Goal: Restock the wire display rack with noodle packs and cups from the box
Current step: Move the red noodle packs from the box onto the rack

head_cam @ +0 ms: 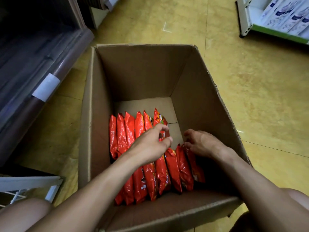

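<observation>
Noodle packs mostly in box, restocking far from done; left hand pinches one, right hand grip unclear.

Glossy yellow floor. On it, an open cardboard box (right rim ragged). Left of the box, a dark cabinet; beyond the box, rightward, a white shelf.
</observation>
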`<state>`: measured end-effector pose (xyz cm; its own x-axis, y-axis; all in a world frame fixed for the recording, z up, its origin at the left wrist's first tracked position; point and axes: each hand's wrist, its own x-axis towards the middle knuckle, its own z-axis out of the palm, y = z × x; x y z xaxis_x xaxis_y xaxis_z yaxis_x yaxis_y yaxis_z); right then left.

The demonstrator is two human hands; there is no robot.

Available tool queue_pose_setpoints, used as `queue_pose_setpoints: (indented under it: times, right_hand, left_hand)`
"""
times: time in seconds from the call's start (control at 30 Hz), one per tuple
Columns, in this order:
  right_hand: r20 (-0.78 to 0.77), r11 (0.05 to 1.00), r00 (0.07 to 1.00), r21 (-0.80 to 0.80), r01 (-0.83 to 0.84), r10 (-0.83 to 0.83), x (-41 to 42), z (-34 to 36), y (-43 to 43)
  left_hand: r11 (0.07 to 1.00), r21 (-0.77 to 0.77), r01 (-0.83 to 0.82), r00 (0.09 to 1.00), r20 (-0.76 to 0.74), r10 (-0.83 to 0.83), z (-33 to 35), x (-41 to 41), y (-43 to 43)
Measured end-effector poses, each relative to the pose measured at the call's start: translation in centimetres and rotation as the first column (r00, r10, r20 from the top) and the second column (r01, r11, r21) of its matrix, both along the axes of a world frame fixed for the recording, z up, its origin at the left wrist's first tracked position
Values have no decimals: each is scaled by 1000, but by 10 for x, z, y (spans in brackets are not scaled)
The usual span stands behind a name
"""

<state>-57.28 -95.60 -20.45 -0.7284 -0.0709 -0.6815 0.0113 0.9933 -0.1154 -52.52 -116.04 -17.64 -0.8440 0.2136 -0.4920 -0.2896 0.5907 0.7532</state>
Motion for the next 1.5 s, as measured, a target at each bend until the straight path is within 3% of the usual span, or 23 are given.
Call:
queue_pose_setpoints:
  times: [0.2, 0.43, 0.63, 0.8, 0.9, 1.13, 1.33, 1.5]
  right_hand:
    - [200, 999, 979, 18, -46, 41, 7, -6, -3]
    - [245, 993, 965, 41, -107, 94, 8, -9, -3]
    - [23, 998, 999, -53, -28, 30, 5, -7, 2]
    - [-313, 961, 948, -275, -37, -53, 1, 8, -2]
    - [-388, 907, 911, -420, -38, -142, 0, 20, -11]
    - [-256, 752, 926, -658, 44, -278, -7, 26, -16]
    - [-98, 491, 905, -861, 132, -415, -16, 48, -19]
    - [-30, 384, 870, -904, 186, -493, -20, 50, -24]
  left_hand:
    - [998, -42, 39, 999, 4, -39, -1, -1, 4]
    - [996, -68, 54, 998, 38, -51, -6, 0, 1]
    - [996, -80, 50, 998, 48, -46, -9, -2, 3]
    - [995, -91, 41, 998, 43, -37, -13, -6, 7]
    - [993, -115, 27, 999, -18, -29, -14, -8, 11]
    - [972, -230, 40, 977, -196, -86, -14, -14, 2]
    - [997, -54, -49, 981, -191, 38, -12, -26, -13]
    - [994, 23, -108, 970, -215, 110, -6, -26, -16]
